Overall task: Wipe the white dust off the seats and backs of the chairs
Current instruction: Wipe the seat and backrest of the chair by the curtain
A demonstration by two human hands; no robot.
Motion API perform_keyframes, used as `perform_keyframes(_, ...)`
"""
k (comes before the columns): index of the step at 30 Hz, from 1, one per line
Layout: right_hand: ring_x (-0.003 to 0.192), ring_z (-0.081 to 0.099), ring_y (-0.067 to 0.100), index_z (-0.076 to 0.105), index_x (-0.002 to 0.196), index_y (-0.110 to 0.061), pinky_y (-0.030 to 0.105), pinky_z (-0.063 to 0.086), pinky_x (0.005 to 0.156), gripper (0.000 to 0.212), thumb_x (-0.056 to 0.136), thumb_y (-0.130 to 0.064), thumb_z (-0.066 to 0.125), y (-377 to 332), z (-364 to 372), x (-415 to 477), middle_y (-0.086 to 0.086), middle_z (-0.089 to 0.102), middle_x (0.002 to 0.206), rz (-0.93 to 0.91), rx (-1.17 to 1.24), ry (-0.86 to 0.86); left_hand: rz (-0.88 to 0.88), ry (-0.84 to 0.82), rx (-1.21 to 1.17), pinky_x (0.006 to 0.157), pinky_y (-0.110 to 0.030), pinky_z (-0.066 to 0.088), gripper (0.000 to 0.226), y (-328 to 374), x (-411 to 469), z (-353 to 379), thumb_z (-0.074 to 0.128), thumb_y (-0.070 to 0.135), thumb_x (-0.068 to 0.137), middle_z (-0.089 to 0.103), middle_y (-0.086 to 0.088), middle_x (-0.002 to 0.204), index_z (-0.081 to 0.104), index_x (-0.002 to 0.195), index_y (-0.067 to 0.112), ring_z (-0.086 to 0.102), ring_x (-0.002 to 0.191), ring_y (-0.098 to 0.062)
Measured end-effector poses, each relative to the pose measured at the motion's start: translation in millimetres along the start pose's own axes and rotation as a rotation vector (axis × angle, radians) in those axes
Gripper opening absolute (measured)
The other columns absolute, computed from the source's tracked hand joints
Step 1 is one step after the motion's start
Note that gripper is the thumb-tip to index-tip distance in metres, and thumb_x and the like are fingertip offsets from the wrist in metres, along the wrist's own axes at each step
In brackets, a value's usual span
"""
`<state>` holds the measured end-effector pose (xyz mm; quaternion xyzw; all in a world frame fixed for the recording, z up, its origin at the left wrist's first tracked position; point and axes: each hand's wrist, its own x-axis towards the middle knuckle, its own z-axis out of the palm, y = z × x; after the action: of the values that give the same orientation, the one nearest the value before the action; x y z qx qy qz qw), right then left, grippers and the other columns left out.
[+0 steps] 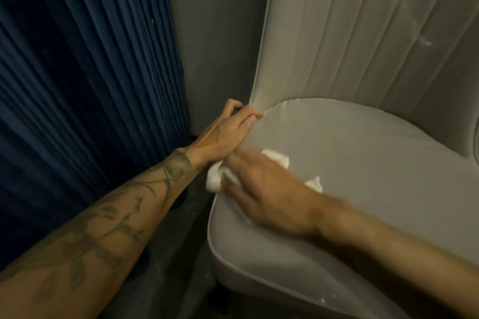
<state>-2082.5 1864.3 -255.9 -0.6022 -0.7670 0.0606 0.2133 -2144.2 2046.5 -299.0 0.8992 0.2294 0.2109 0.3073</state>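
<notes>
Pressing a crumpled white cloth [261, 171] flat against the seat [363, 163] of one grey upholstered chair [337, 59], my right hand [267, 194] lies palm down near the cushion's left edge. That grip is spread rather than closed: the fingers are extended over the cloth, which shows in three white patches around them, one by the cushion's piped edge and two toward the middle of the seat. The hand is blurred, so I cannot tell how tightly the fingers pinch the fabric beneath them.

My left hand [228, 132], on a tattooed forearm [108, 220], reaches the back left corner of the seat, where the cushion meets the chair back [375, 33]. Its grip is loosely curled, fingertips touching the seam there, with nothing held inside it.

Faint white smears mark the channelled chair back at upper right, and a few pale specks sit low on the seat's front face. One pleated dark blue curtain [85, 85] hangs to the left, a grey wall [215, 33] between it and the chair. Two hands, one cloth, one chair are in view.
</notes>
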Motion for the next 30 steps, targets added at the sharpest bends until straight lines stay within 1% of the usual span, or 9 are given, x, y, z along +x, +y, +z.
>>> perform_keyframes(2,0.092,0.043,0.005,0.053,0.105,-0.025,0.020,0.032,0.088,0.013,0.106,-0.034,0.044,-24.3,1.8,-32.4,-0.007,0.050,0.105,-0.119,0.059,-0.072,-0.004,0.023,0.006,0.092,-0.029,0.045,0.030,2.2,0.7,3.9,0.038,0.037,0.112,0.038,0.002,0.125,0.060,0.133,0.033,0.055,0.107,-0.016)
perform_keyframes(4,0.093,0.044,0.006,0.051,0.105,-0.025,0.023,0.035,0.089,0.014,0.107,-0.036,0.042,-26.5,-3.2,-46.3,-0.008,0.048,0.105,-0.143,0.056,-0.149,0.002,0.016,0.018,0.094,-0.034,0.048,0.031,2.0,-0.4,5.4,0.037,0.037,0.112,0.039,0.002,0.125,0.059,0.133,0.032,0.056,0.107,-0.018)
perform_keyframes(10,0.100,0.051,0.017,0.056,0.115,-0.011,0.035,0.040,0.096,0.023,0.106,-0.029,0.044,5.6,-12.9,3.8,0.006,0.057,0.115,0.147,-0.118,-0.028,-0.017,0.004,0.054,0.100,-0.043,0.048,0.034,9.1,-1.6,1.5,0.038,0.033,0.113,0.042,-0.005,0.130,0.060,0.137,0.025,0.058,0.111,-0.023)
perform_keyframes(14,0.090,0.045,0.010,0.056,0.105,-0.019,0.023,0.036,0.087,0.020,0.107,-0.034,0.041,-37.3,-6.9,-45.3,-0.004,0.051,0.104,-0.025,-0.046,-0.080,-0.017,0.008,0.095,0.100,-0.048,0.050,0.033,9.9,-4.2,0.8,0.033,0.040,0.113,0.042,0.000,0.128,0.057,0.135,0.031,0.056,0.113,-0.022)
perform_keyframes(17,0.093,0.045,0.010,0.054,0.104,-0.024,0.020,0.033,0.091,0.020,0.107,-0.037,0.040,-48.0,-16.8,-81.5,-0.006,0.048,0.106,-0.077,-0.039,-0.210,-0.024,0.012,0.105,0.100,-0.049,0.050,0.034,10.8,-4.2,2.0,0.032,0.042,0.112,0.043,0.001,0.127,0.056,0.135,0.033,0.056,0.114,-0.021)
perform_keyframes(23,0.093,0.047,0.013,0.057,0.106,-0.014,0.031,0.040,0.090,0.022,0.106,-0.031,0.044,-42.2,-7.7,-34.0,0.002,0.055,0.106,0.087,-0.096,-0.058,-0.057,-0.007,0.170,0.102,-0.053,0.048,0.036,20.7,-8.2,-3.4,0.033,0.043,0.112,0.047,-0.003,0.130,0.057,0.136,0.031,0.057,0.118,-0.028)
perform_keyframes(25,0.091,0.046,0.011,0.057,0.107,-0.016,0.029,0.039,0.088,0.022,0.106,-0.034,0.043,-46.5,-5.0,-45.2,0.000,0.054,0.106,0.074,-0.110,-0.039,-0.086,-0.023,0.168,0.105,-0.053,0.047,0.036,24.5,-8.0,-5.3,0.033,0.045,0.111,0.047,-0.003,0.130,0.057,0.136,0.032,0.056,0.120,-0.028)
perform_keyframes(28,0.094,0.048,0.013,0.055,0.108,-0.022,0.032,0.041,0.091,0.027,0.108,-0.040,0.036,-47.3,-21.7,-98.9,-0.005,0.050,0.107,0.053,-0.093,-0.147,-0.148,-0.036,0.099,0.114,-0.048,0.040,0.039,30.2,-7.7,-0.8,0.032,0.047,0.111,0.046,-0.004,0.134,0.057,0.136,0.033,0.052,0.127,-0.027)
perform_keyframes(30,0.095,0.047,0.013,0.055,0.110,-0.023,0.028,0.039,0.093,0.029,0.108,-0.040,0.033,-40.4,-39.9,-134.0,-0.007,0.048,0.108,0.075,-0.121,-0.184,-0.195,-0.020,0.049,0.117,-0.044,0.036,0.043,34.6,-11.1,7.7,0.030,0.051,0.110,0.044,-0.004,0.140,0.057,0.138,0.032,0.050,0.132,-0.027)
